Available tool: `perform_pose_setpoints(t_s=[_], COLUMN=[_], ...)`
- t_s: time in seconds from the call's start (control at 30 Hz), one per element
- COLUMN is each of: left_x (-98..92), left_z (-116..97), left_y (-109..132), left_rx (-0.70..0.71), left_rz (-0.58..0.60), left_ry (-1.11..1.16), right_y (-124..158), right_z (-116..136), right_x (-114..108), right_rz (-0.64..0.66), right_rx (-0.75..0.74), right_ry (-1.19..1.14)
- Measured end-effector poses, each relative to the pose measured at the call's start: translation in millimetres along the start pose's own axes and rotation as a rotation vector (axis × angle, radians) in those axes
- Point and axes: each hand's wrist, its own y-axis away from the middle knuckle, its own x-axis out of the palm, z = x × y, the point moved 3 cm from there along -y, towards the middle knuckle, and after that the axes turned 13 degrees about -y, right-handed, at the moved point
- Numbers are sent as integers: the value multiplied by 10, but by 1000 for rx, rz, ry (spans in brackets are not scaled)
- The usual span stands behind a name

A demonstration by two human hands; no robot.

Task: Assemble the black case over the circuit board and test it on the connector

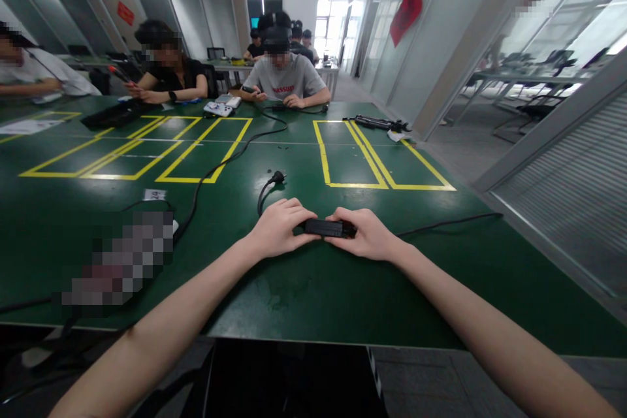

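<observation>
Between my two hands, low over the green table (274, 300), is a black power adapter (324, 228). My left hand (280, 228) pinches its left end between thumb and fingers. The right end is gripped by my right hand (366, 234), whose fingers hide part of it. A short black cord rises behind my left hand to a black power plug (277, 177) on the table. From behind my right hand, a thin black cable (450, 224) runs off to the right.
Yellow tape outlines (355, 185) mark the table. A blurred-out object (127, 258) lies at left beside a long black cable (196, 192). A black tripod-like object (375, 123) rests at far right. Several people sit across, one in a grey shirt (301, 75).
</observation>
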Motion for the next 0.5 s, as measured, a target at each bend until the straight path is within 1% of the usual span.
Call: perform_pose_setpoints(t_s=[0.07, 0.2, 0.27, 0.33, 0.4, 0.43, 0.5], left_x=[-5, 23, 30, 8, -40, -66, -102], left_z=[-5, -28, -28, -14, 13, 32, 76], left_y=[1, 0, -5, -6, 5, 15, 37], left_rx=[26, 64, 45, 12, -33, -61, -122], left_rz=[7, 59, 55, 7, -82, -128, -193], left_ry=[-20, -34, -27, -27, -48, -61, -80], right_y=[0, 2, -8, -29, -49, -53, -34], right_z=[-13, -100, -137, -168, -213, -250, -358], right_x=[-11, 40, 55, 38, -35, -102, -306], right_rz=[22, 145, 133, 54, -89, -186, -436], right_rx=[58, 264, 321, 349, 375, 388, 402], right_ry=[-149, -586, -682, -707, -711, -707, -685])
